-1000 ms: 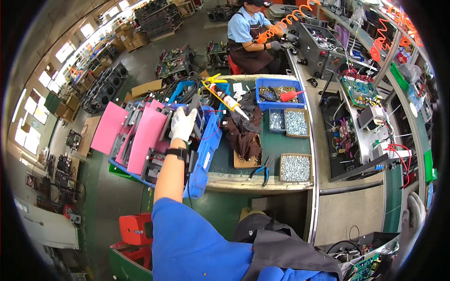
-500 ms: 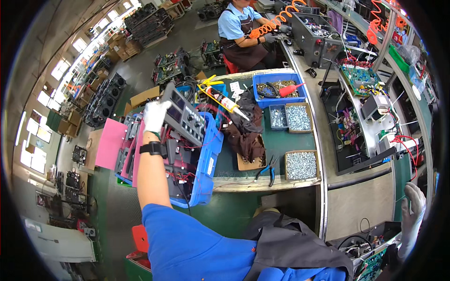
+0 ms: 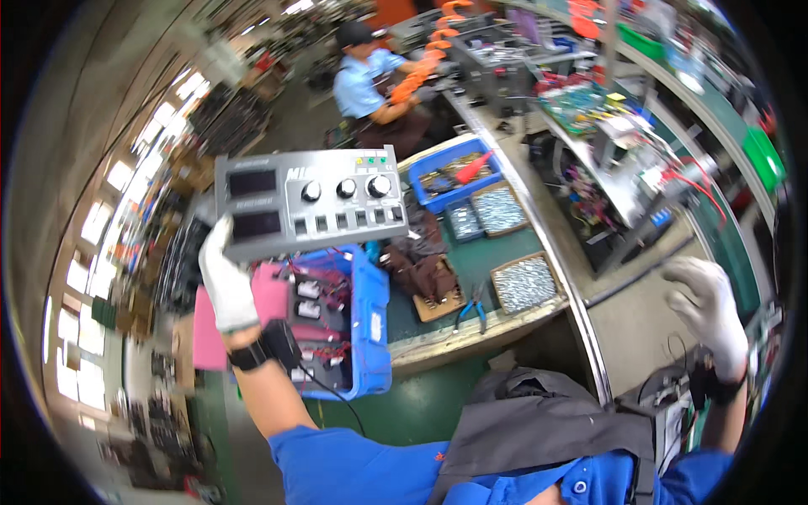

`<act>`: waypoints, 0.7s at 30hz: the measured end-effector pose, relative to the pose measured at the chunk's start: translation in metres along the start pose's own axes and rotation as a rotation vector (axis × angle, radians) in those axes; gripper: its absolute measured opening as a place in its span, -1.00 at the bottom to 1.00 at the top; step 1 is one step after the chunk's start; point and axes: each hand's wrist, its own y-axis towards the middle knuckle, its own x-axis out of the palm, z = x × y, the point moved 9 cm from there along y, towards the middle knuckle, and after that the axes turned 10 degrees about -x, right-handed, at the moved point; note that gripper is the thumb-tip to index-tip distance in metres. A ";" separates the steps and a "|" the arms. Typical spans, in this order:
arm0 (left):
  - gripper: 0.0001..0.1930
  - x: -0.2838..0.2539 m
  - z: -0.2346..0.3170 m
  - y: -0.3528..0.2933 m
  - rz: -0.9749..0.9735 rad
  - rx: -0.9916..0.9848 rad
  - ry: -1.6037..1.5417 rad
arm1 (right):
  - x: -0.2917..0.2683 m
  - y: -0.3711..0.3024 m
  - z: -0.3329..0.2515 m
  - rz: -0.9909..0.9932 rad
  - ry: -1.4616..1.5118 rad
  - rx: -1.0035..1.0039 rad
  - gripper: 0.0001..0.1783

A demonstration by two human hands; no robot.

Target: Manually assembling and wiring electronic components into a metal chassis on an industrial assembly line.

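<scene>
My left hand (image 3: 225,282), in a white glove, grips the lower left corner of a grey control panel (image 3: 290,223) with dark display windows, round knobs and a row of switches. The panel is raised with its front toward me, over a blue crate (image 3: 379,295) holding more dark panel parts, red wires and pink foam sheets (image 3: 209,332). A black cable (image 3: 328,389) hangs past my left wrist. My right hand (image 3: 703,307), also white-gloved, is in the air at the right, fingers loosely bent and apart, with nothing in it.
On the bench stand a blue bin of brass-coloured parts (image 3: 438,198), boxes of screws (image 3: 526,284), pliers (image 3: 471,311) and a dark cloth (image 3: 417,261). A co-worker (image 3: 366,88) sits beyond. Open machine chassis with circuit boards (image 3: 576,109) line the right.
My left hand has lifted the control panel out from above the crate and turned it to face me. My right hand has come up and inward. The whole view has swung round.
</scene>
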 end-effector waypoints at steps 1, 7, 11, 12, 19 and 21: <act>-0.63 0.021 -0.014 -0.005 -0.075 -0.081 -0.119 | 0.007 0.000 0.001 -0.024 0.061 0.033 -0.58; -0.66 0.183 -0.100 -0.079 -0.449 -0.419 -0.429 | 0.055 -0.033 0.012 0.019 0.814 0.273 -0.19; -0.57 0.308 -0.117 -0.183 -1.064 -0.407 -0.282 | 0.045 -0.116 0.033 0.298 0.870 0.645 -0.49; -0.52 0.328 -0.103 -0.206 -1.108 -0.097 -0.114 | 0.028 -0.153 0.033 0.370 0.860 0.734 -0.53; -0.62 0.456 -0.022 -0.390 -1.735 0.185 -0.129 | -0.165 -0.322 -0.004 0.821 0.255 0.730 -0.71; -0.78 0.481 -0.007 -0.438 -1.806 0.150 -0.195 | -0.204 -0.362 -0.029 0.867 -0.016 0.744 -0.70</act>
